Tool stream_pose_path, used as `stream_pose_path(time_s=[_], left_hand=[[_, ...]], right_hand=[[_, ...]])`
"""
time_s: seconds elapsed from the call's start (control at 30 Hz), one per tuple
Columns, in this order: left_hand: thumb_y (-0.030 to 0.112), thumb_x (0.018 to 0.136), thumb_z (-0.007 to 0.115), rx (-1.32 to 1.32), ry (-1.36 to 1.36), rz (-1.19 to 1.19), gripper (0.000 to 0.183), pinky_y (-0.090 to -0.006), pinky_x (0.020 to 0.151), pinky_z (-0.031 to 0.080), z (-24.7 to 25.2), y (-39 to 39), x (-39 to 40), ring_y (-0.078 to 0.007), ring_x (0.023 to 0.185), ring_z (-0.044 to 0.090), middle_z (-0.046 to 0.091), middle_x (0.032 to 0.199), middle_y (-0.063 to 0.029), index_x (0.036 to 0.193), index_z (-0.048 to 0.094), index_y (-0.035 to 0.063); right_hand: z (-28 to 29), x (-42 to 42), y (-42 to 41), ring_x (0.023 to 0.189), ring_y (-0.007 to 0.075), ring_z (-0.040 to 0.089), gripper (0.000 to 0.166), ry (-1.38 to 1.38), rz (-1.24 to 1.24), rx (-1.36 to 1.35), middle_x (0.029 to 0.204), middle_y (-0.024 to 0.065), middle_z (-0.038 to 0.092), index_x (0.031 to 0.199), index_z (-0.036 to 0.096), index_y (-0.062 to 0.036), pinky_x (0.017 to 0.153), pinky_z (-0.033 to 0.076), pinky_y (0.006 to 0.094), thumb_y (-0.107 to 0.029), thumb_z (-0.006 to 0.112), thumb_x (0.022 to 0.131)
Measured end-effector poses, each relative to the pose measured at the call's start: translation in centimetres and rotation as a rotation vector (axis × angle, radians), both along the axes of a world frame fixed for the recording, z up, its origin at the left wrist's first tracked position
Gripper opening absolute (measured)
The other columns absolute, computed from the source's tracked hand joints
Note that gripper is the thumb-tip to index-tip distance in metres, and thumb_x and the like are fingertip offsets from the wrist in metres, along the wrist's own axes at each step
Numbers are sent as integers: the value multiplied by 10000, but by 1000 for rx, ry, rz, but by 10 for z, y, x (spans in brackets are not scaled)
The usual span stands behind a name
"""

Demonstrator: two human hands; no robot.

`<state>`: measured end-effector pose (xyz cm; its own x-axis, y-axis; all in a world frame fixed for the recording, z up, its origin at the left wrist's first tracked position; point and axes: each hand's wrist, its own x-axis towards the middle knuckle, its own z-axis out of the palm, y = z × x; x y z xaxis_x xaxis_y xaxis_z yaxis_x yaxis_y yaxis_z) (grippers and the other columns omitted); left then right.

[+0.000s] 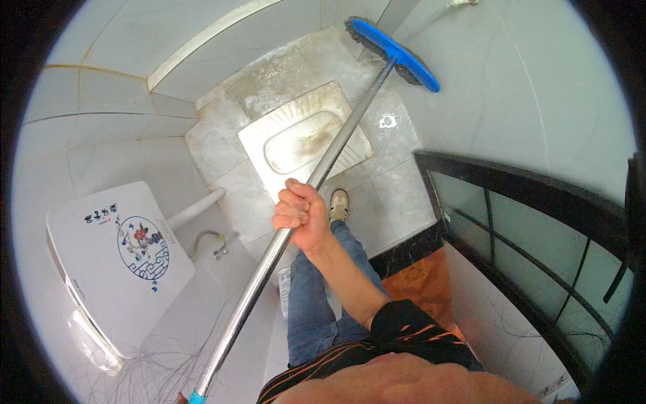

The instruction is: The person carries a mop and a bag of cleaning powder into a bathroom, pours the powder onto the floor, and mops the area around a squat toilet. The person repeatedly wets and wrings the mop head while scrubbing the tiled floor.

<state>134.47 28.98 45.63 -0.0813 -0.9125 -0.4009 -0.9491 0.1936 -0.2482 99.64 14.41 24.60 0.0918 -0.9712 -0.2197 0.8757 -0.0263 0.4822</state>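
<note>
My right hand (pixel 300 214) is closed around the middle of the metal pole (pixel 252 283) of a long-handled floor mop. The mop's blue head (pixel 391 50), with dark grey pile, rests at the far right corner, against the wall's foot. Between pole and floor lies a white squat toilet pan (pixel 303 141) with brownish stains; the pole crosses over its right side. At the bottom left edge, a sliver of skin, probably my left hand (pixel 181 399), shows beside the pole's teal grip (pixel 197 397); its hold is mostly hidden. The floor tiles (pixel 267 86) look wet.
A white cistern (pixel 121 267) with a flower picture hangs at left, its white pipe (pixel 197 207) and a small valve (pixel 220 251) beside it. At right stands a black-framed glass door (pixel 530 222). A black sill (pixel 411 255) borders the orange-brown floor. My shoe (pixel 339 204) stands behind the pan.
</note>
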Motion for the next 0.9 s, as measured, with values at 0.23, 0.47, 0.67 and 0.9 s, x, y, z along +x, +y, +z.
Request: stream_pose_path(time_s=[0.23, 0.47, 0.67, 0.9], left_hand=[[237, 786, 527, -86, -18, -68, 153, -386, 489, 355, 17, -6, -1, -219, 472, 449, 455, 530, -45, 689, 553, 121], [237, 783, 539, -271, -91, -237, 153, -388, 492, 355, 68, -22, -10, -221, 475, 451, 457, 531, -45, 688, 552, 117], [236, 780, 549, -475, -163, -426, 154, -391, 494, 355, 131, -49, -33, -223, 478, 452, 458, 532, -46, 687, 551, 114], [236, 777, 560, -698, -290, -620, 156, -393, 496, 355, 206, -70, -78, -225, 480, 454, 460, 533, -46, 686, 550, 110]], right_hand=[[19, -1, -1, 344, 36, 228, 294, -80, -94, -26, 445, -71, 254, 556, 332, -141, 382, 277, 189, -125, 414, 838], [54, -10, 5, 359, 41, 255, 325, -163, -166, -37, 446, -58, 281, 515, 319, -134, 401, 284, 197, -122, 398, 830], [75, -15, 4, 362, 40, 277, 327, -130, -166, -73, 447, -60, 306, 506, 334, -135, 430, 305, 182, -113, 410, 823], [96, -28, -1, 384, 58, 268, 363, -138, -180, -120, 437, -57, 255, 480, 283, -165, 446, 304, 203, -130, 466, 791]])
